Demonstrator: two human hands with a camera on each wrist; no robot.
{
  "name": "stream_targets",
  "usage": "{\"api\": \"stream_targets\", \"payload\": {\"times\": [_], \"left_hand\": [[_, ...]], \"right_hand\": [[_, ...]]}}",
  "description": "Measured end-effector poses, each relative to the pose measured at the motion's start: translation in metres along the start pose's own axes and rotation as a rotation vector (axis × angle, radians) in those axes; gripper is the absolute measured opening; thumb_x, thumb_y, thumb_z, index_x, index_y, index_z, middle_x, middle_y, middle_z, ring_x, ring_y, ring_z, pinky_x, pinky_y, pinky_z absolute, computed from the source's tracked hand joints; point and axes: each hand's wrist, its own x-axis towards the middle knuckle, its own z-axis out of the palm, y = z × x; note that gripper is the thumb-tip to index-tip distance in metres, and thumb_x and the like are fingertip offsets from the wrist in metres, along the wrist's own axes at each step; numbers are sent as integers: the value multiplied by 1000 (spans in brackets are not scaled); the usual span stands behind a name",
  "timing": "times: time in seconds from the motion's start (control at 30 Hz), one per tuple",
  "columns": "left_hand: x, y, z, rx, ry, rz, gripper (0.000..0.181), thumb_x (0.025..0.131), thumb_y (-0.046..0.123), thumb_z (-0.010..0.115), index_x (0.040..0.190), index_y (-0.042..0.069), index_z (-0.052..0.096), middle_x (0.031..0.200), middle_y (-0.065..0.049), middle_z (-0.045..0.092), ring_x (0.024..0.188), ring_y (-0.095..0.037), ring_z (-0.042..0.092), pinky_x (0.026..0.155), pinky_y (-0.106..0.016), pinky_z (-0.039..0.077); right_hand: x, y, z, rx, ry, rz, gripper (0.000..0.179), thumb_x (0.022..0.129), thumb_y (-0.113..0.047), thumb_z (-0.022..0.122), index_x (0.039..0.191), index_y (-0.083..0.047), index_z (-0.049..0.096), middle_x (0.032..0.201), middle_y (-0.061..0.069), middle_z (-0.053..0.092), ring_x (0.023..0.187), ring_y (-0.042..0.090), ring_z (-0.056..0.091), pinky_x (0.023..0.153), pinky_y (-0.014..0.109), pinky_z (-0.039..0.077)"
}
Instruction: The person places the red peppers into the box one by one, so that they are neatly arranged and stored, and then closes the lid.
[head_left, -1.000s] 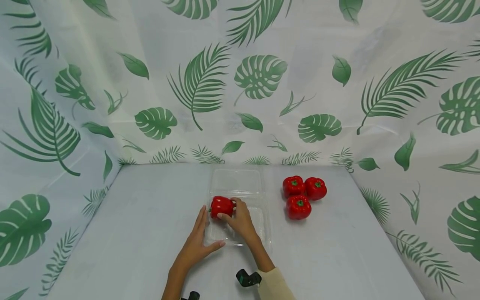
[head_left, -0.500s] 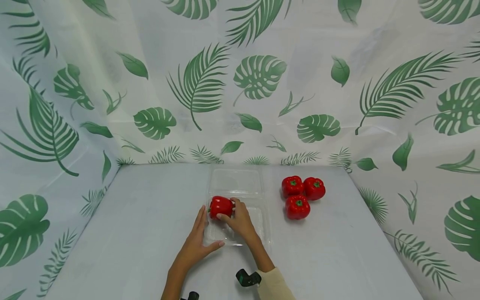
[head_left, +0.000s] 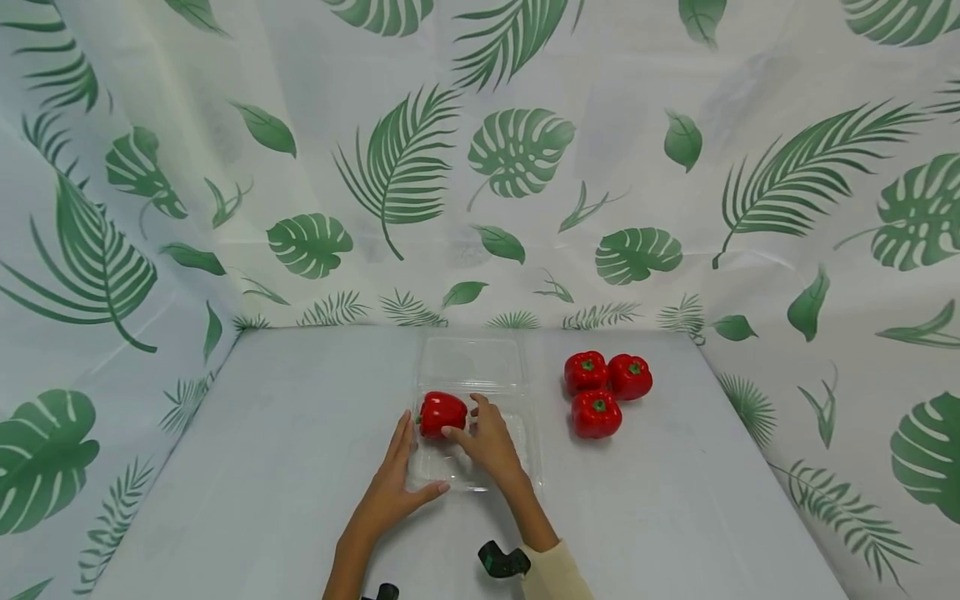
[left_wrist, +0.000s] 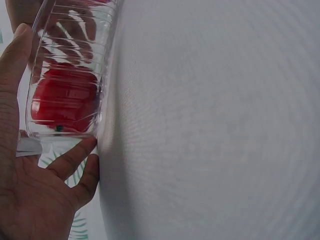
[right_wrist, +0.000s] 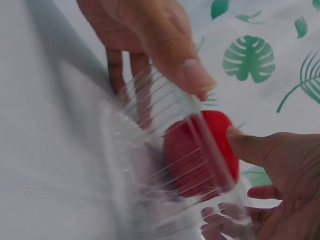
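A red bell pepper (head_left: 442, 415) lies on its side in the left part of a clear hinged plastic container (head_left: 468, 477), its stem pointing left. My right hand (head_left: 491, 442) is over the container's tray, its thumb tip near the pepper and its fingers spread loosely off the pepper's right side. My left hand (head_left: 393, 492) lies along the container's left wall with straight fingers, thumb stretched toward the front edge. Through the ribbed wall, the left wrist view shows the pepper (left_wrist: 65, 100) just above the left fingers (left_wrist: 75, 157).
Three more red bell peppers (head_left: 597, 414) stand in a cluster on the table (head_left: 675, 500), right of the container. The container's lid (head_left: 472, 360) lies folded back behind the tray. A leaf-printed sheet (head_left: 420, 275) rises behind the table and at both sides.
My right hand has loosened from the pepper and shifted slightly right, its fingers now apart from it. The pepper stays in the container; my left hand has not moved.
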Motion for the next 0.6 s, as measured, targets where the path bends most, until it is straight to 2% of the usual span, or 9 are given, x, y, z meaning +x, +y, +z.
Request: {"api": "stream_targets", "payload": {"times": [0.1,0.23,0.43,0.6], "left_hand": [[0,0,1,5,0,-13,113,76,51,78,159,22,7,166,7,3,150,-32,20,109,-63,33],[-1,2,0,19,-1,-26,114,75,51,78,159,23,6,166,6,3,150,-33,20,109,-63,34],[0,3,0,9,-7,-40,115,75,50,79,159,27,5,166,10,1,151,-29,19,111,-61,32],[1,3,0,15,-8,-64,116,73,52,80,158,30,4,165,13,2,152,-26,17,111,-61,32]], "right_hand": [[-4,-5,-10,-35,44,22,72,84,-32,77,141,-3,44,120,20,61,103,33,65,80,46,60],[-7,-14,-27,-81,140,6,60,87,-30,74,137,-8,51,119,17,63,104,31,66,81,46,59],[-5,-16,-54,-180,414,-98,40,87,-27,75,122,-10,65,112,12,67,103,29,66,85,45,59],[-1,-2,-72,-205,626,-158,37,85,-26,76,116,-8,67,114,15,65,109,33,59,93,51,53]]}}
